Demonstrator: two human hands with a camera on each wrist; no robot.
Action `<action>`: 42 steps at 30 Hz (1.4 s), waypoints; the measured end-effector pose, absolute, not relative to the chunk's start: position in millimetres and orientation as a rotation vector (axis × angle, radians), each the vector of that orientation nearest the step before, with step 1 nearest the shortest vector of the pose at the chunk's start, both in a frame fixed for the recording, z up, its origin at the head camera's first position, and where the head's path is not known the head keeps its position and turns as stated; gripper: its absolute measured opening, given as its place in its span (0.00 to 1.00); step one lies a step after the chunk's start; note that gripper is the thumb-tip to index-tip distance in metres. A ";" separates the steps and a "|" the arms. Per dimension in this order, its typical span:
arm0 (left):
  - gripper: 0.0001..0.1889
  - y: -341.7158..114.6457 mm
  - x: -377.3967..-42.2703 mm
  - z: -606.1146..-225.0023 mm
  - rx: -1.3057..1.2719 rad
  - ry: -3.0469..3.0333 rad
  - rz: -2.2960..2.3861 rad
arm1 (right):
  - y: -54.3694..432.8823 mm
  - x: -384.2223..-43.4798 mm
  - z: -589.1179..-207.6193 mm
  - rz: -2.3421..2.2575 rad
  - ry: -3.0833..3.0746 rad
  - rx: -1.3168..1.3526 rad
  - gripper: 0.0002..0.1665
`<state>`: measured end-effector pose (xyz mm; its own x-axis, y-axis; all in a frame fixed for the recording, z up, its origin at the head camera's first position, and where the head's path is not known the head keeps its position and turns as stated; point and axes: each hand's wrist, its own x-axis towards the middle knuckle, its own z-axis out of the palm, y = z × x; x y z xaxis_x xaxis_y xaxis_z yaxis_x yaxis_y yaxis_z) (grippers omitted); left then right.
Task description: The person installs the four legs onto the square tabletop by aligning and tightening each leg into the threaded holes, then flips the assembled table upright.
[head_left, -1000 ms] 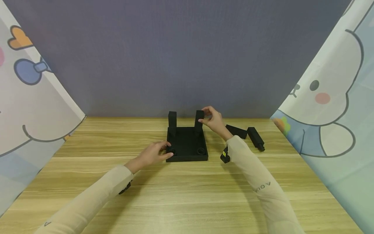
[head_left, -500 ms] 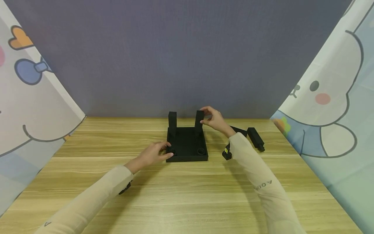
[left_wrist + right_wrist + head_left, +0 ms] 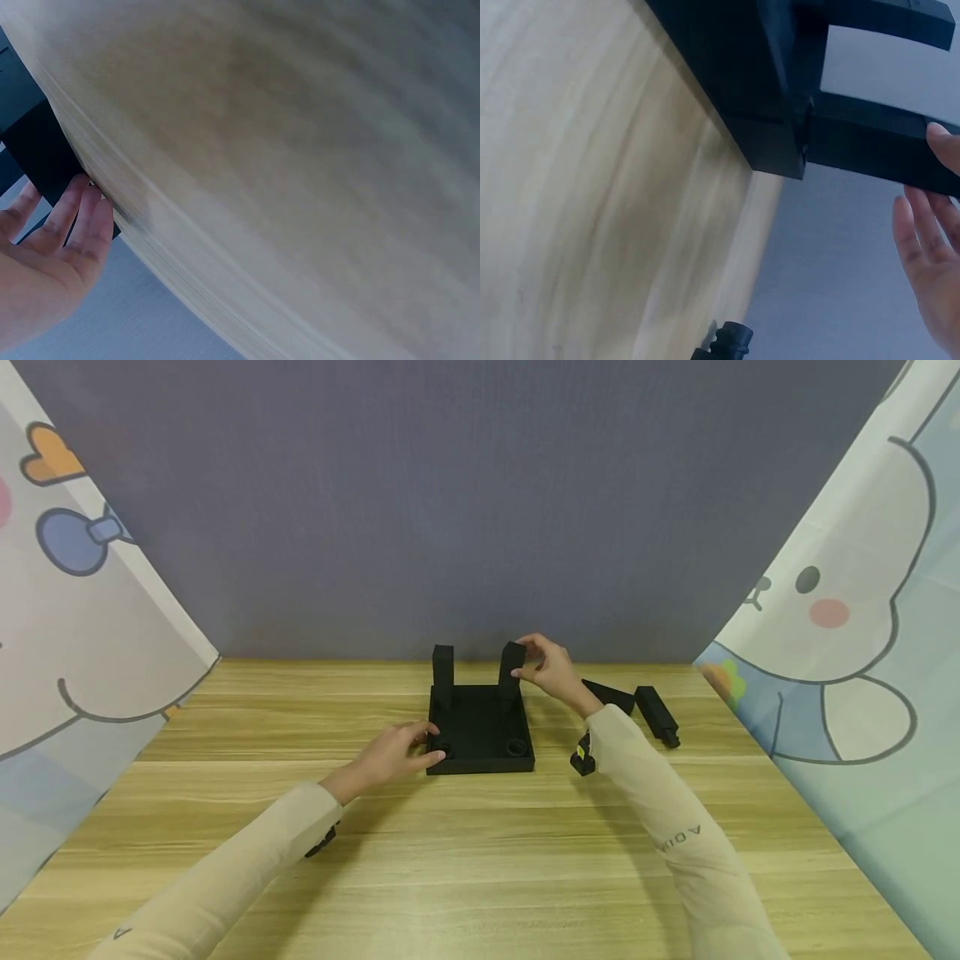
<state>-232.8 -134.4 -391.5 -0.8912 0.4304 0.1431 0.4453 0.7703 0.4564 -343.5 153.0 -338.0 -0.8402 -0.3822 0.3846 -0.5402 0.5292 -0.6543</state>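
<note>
A black square tabletop (image 3: 480, 727) with a raised rim lies underside up, round sockets at its two near corners. Two square table legs stand upright at its far corners. My right hand (image 3: 553, 670) pinches the upper part of the right table leg (image 3: 510, 672) between thumb and fingers; the right wrist view shows this leg (image 3: 870, 139) meeting the board. The left table leg (image 3: 443, 672) stands untouched. At the near left corner, my left hand (image 3: 390, 753) grips the tabletop's edge, thumb in front and fingers along the side.
Two loose black table legs lie right of the tabletop: one (image 3: 611, 697) partly behind my right forearm, the other (image 3: 656, 714) with its threaded end toward me. A grey panel (image 3: 450, 510) stands behind the wooden table (image 3: 465, 877), with printed cloths on both sides.
The top of the right table leg has turned slightly and leans a little rightward. My right hand and wrist have shifted slightly; the left hand stays at the tabletop corner.
</note>
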 end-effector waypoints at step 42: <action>0.24 -135.1 -233.7 -392.1 -0.713 -2.938 -0.769 | 146.8 -342.2 -337.4 1.270 -2.594 0.722 0.33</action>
<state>-233.7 -135.1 -392.1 -0.8954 0.4248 0.1336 0.4358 0.7740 0.4593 -342.2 146.8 -337.4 -0.8698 -0.3497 0.3481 -0.4894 0.5219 -0.6986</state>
